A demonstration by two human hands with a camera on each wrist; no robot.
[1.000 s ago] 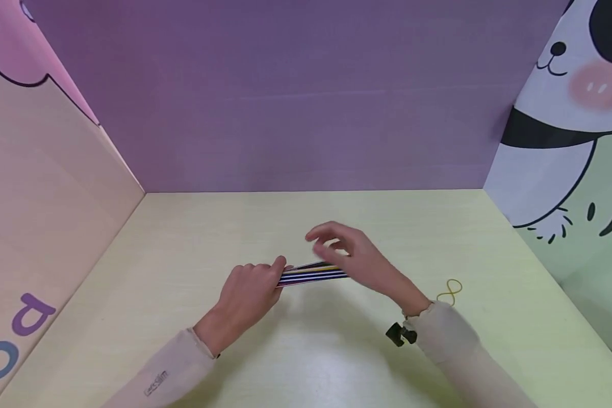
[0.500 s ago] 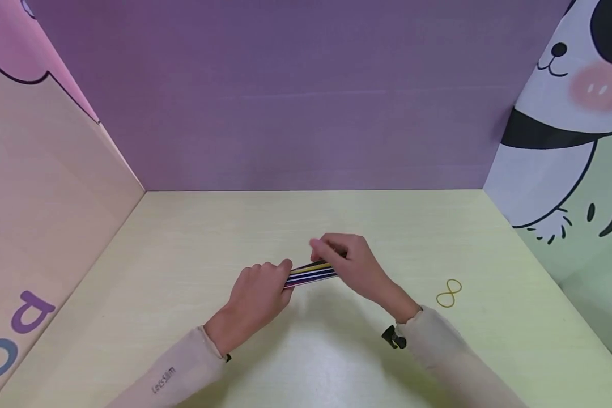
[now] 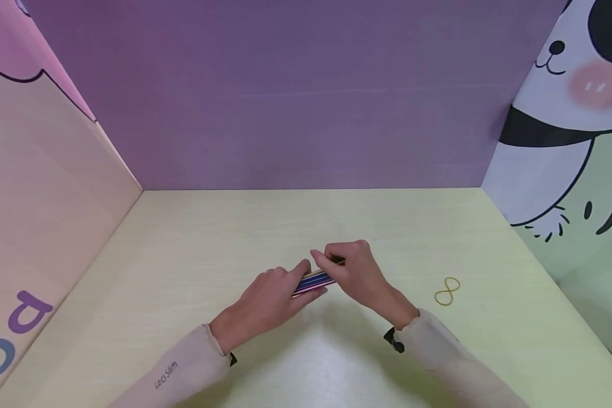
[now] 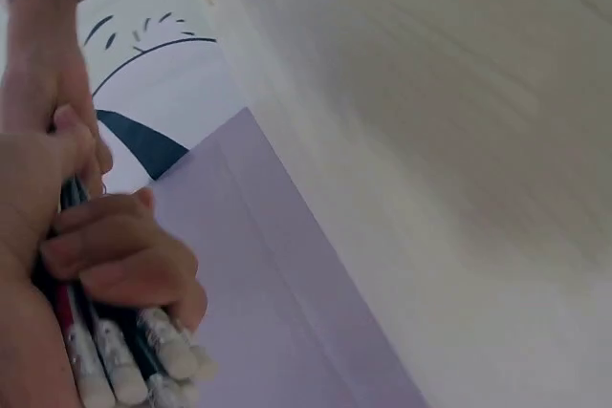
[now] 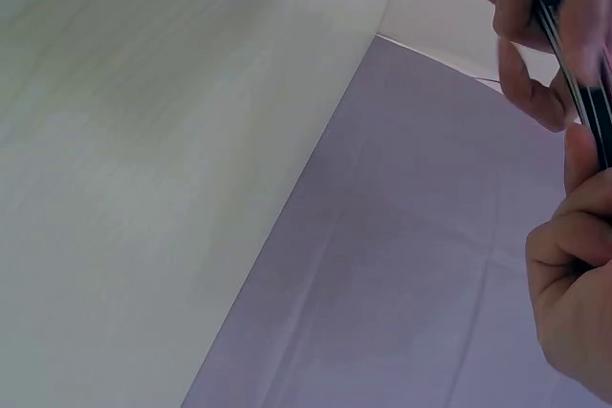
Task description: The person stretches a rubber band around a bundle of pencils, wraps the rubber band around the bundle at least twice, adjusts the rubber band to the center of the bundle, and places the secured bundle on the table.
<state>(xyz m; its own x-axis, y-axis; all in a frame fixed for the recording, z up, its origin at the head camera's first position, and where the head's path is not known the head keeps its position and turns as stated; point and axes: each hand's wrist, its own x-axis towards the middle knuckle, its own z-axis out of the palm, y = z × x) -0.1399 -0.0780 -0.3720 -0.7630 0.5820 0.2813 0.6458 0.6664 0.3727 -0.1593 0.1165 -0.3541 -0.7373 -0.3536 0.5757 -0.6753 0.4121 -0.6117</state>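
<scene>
Clasping pencils (image 3: 314, 280), forearms (image 3: 183, 362) angled inward

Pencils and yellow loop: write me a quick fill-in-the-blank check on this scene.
1. The pale eraser ends of the pencils show in the ____ wrist view.
2. The yellow loop lies twisted into a figure ____.
3. The left hand is farther from that loop than the ____ hand.

Missing words: left; eight; right.
</scene>
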